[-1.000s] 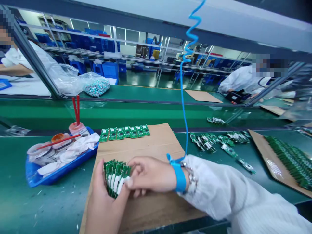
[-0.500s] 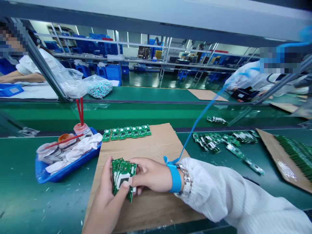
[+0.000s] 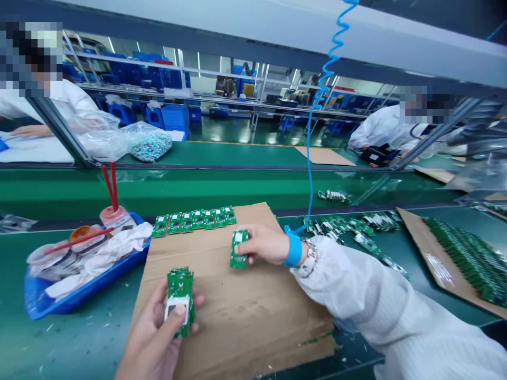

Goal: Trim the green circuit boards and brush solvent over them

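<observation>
My left hand [image 3: 152, 338] grips a stack of small green circuit boards [image 3: 180, 295] above the near part of a brown cardboard sheet [image 3: 237, 311]. My right hand [image 3: 263, 244] pinches a single green circuit board [image 3: 238, 249] and holds it over the cardboard, just below a row of several boards [image 3: 194, 220] laid along the cardboard's far edge. A blue wrist strap [image 3: 293, 249] with a coiled blue cord [image 3: 317, 132] sits on my right wrist.
A blue tray [image 3: 59, 301] with small pots, red sticks and white cloths stands at the left. Loose boards [image 3: 356, 228] lie on the green mat to the right, and a dense pile [image 3: 467, 258] rests on another cardboard. Two people in white coats work beyond the bench.
My right hand has pulled one board off the stack and carried it up and right toward the row of boards. My left hand keeps the stack, now lower.
</observation>
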Demonstrator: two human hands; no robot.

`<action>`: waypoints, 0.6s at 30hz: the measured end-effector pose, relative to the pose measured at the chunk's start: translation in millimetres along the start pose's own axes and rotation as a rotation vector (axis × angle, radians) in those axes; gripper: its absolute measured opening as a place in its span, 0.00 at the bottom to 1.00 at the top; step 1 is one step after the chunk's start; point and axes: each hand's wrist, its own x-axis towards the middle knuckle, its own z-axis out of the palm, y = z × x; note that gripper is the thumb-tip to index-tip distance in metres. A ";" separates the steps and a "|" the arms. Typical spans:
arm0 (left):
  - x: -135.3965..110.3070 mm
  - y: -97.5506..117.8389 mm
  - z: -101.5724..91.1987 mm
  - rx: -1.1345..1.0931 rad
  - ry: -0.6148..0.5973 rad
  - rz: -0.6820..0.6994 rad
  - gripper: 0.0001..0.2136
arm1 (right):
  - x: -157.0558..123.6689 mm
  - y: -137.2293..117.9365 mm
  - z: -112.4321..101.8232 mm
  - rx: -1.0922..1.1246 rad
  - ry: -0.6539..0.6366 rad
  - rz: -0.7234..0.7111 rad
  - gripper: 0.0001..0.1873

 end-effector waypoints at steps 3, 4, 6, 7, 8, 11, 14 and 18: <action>-3.9 1.5 -3.8 0.004 -0.160 -0.058 0.26 | -16.8 -2.1 26.0 0.000 -0.131 0.007 0.12; -6.1 2.0 -5.4 0.025 -0.206 -0.062 0.26 | -21.0 -2.9 32.7 0.005 -0.163 -0.001 0.13; -12.2 2.7 -7.1 0.084 -0.274 -0.074 0.30 | -26.6 -3.7 40.8 0.005 -0.189 -0.016 0.15; -15.8 2.7 -6.9 0.120 -0.303 -0.088 0.32 | -28.6 -3.3 42.5 -0.005 -0.175 -0.023 0.15; -19.3 2.3 -5.6 0.154 -0.336 -0.101 0.33 | -30.8 -2.4 43.2 -0.023 -0.143 -0.036 0.16; -28.2 -0.8 3.7 0.225 -0.431 -0.126 0.34 | -42.5 2.7 45.2 -0.147 -0.024 -0.100 0.19; -34.3 -6.2 15.3 0.237 -0.452 -0.115 0.32 | -65.5 5.2 49.2 -0.397 0.088 -0.220 0.14; -42.1 -13.8 20.2 0.165 -0.497 -0.197 0.31 | -102.3 0.2 30.4 -0.573 0.184 -0.325 0.24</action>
